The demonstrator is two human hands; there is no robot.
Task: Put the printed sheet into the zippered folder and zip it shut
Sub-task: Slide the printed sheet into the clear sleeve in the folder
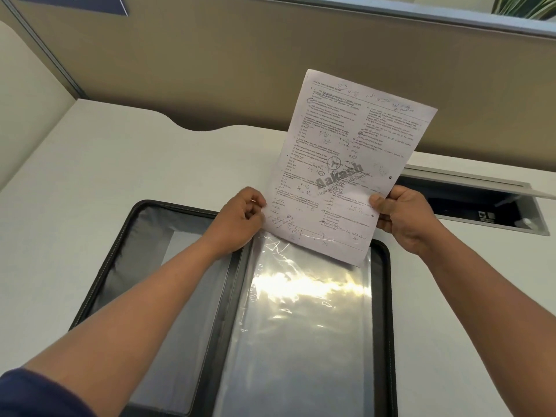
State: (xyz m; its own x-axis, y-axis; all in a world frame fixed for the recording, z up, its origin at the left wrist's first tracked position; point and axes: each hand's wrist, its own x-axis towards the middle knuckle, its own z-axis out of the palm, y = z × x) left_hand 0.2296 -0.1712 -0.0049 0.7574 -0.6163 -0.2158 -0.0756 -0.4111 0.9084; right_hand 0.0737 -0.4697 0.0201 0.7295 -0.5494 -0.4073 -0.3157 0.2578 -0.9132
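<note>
The printed sheet (pixel 346 164) stands almost upright above the far end of the open black zippered folder (pixel 381 296), which lies flat on the desk. My right hand (pixel 403 221) grips the sheet's right edge. My left hand (pixel 240 221) pinches at the sheet's lower left corner, by the top of a shiny clear plastic sleeve (pixel 301 311) on the folder's right half. The sheet's bottom edge overlaps the sleeve's top; whether it is inside the sleeve I cannot tell. The folder's left half shows a grey lining with a pocket.
The white desk (pixel 90 191) runs to a tan partition wall (pixel 240 55) behind. An open cable hatch (pixel 481 206) with a raised lid sits in the desk at the right, just past my right hand. A plant shows at the top right corner.
</note>
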